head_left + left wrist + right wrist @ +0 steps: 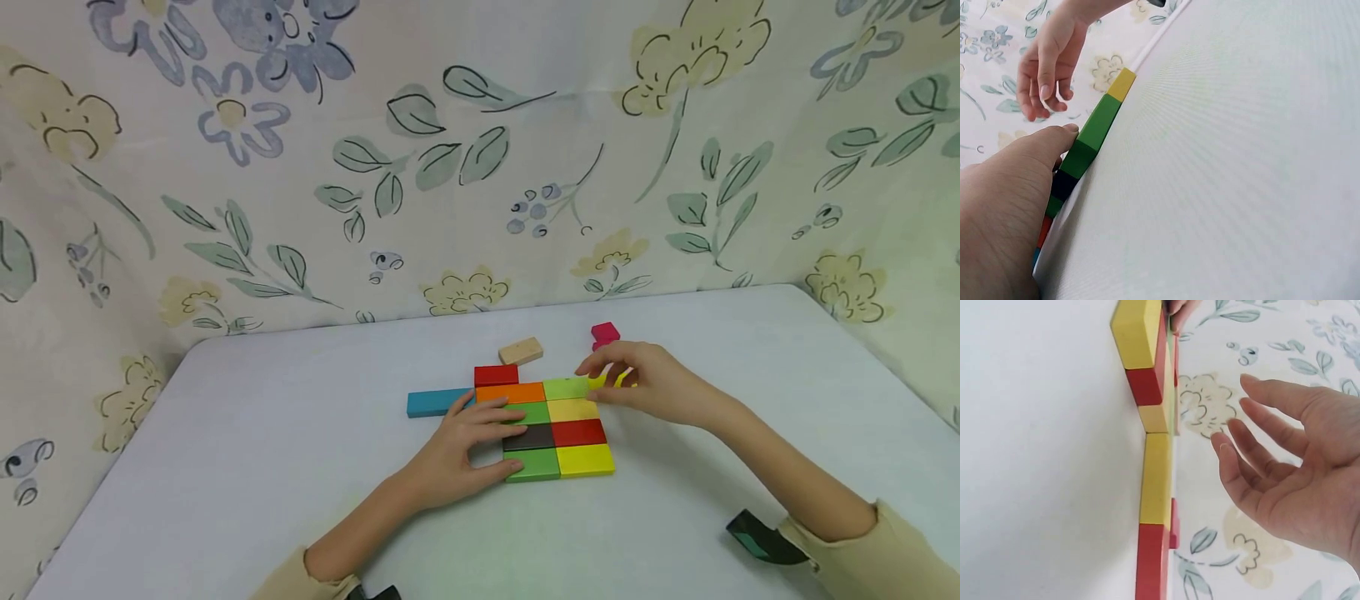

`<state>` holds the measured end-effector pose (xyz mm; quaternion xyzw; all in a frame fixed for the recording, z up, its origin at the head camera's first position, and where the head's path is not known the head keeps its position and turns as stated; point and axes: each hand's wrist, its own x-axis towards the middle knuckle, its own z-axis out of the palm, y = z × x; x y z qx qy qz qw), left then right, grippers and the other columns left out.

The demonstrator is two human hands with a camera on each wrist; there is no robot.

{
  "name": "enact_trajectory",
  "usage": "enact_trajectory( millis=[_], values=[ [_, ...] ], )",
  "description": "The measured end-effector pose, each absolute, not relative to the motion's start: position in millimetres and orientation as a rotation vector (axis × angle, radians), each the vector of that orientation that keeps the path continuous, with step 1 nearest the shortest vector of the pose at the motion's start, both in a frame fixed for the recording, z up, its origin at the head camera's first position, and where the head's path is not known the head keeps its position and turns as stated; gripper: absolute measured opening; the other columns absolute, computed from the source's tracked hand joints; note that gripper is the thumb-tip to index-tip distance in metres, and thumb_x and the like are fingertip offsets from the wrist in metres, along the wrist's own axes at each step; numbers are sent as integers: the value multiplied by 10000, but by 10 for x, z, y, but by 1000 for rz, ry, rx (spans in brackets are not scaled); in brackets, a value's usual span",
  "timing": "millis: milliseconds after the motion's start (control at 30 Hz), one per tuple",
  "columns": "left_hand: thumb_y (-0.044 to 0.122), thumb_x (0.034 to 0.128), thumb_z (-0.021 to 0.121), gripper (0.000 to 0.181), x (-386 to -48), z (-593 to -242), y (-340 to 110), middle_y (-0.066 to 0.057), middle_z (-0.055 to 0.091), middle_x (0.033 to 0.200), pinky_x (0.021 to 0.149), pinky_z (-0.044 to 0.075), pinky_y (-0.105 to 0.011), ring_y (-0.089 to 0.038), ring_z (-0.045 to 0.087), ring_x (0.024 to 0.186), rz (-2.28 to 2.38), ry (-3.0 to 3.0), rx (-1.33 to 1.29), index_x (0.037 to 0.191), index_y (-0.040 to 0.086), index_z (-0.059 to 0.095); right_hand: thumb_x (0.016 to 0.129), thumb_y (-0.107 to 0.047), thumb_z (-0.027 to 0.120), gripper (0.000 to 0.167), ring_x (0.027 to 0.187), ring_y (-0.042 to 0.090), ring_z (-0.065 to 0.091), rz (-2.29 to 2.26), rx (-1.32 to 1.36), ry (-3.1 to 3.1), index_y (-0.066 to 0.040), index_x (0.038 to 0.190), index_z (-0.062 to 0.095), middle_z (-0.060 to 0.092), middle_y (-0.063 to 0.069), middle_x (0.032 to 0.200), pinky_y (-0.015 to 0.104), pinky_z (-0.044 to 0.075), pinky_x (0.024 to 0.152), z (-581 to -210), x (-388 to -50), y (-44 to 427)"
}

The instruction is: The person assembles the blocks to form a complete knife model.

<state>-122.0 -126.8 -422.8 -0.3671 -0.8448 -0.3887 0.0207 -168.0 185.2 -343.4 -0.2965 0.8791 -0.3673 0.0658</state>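
Observation:
Flat rectangular blocks lie side by side in two columns on the white table. The left column holds an orange block (510, 392), a green block (529, 412), a black block (529, 437) and another green block (532, 465). Beside them are a light green block (566, 388), a pale yellow block (573, 409), a red block (579, 432) and a yellow block (586, 460). My left hand (457, 450) rests over the left column's edge, fingers spread, thumb at the nearest green block. Above the far right corner hovers my right hand (656, 385), fingers loosely bent, holding nothing.
A blue block (438, 403) extends left from the orange one, and a red block (496, 375) sits behind it. Farther back are a plain wooden block (521, 351) and pink-red blocks (604, 332). Another yellow block (1156, 478) is partly hidden by my right hand in the head view.

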Motion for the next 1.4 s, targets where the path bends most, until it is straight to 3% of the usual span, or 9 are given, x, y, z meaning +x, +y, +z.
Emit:
enact_trajectory(
  millis=[167,500,1067,1233,1400],
  values=[
    [259,945,806,412,-1219,-4220,-1263,16,664,1447,1243,155,-720,-280,492,1483,-1211,-2621,-1137,1333,134,748,927,-107,812,263,882,164,631,-1103,-911,2685,-17,1167,750,742,85,1059,251,581,776,-3401,-1818,1762],
    [266,945,806,410,-1219,-4215,-1262,17,668,1443,1238,160,-727,-275,494,1481,-1204,-2627,-1136,1332,140,750,952,-117,787,301,964,228,679,-1097,-926,2631,7,1220,729,735,160,1183,336,585,845,-3413,-2106,1486],
    [276,960,791,405,-1219,-4219,-1269,21,663,1449,1247,153,-709,-267,487,1487,-1194,-2614,-1157,1338,139,745,932,-109,801,224,879,173,649,-1014,-950,2519,-24,1138,781,744,132,1222,236,569,773,-3642,-2328,960],
    [269,958,793,406,-1219,-4221,-1268,19,664,1447,1250,151,-705,-271,490,1485,-1195,-2609,-1160,1340,141,744,923,-91,804,207,890,169,636,-988,-947,2522,-29,1119,785,699,110,1142,240,572,796,-3685,-2353,918],
    [266,956,795,405,-1216,-4220,-1271,16,667,1443,1246,161,-711,-276,493,1482,-1182,-2610,-1160,1337,139,745,928,-94,803,212,817,155,621,-943,-888,2527,-19,1126,790,640,97,1065,219,558,725,-3661,-2388,862]
  ],
)
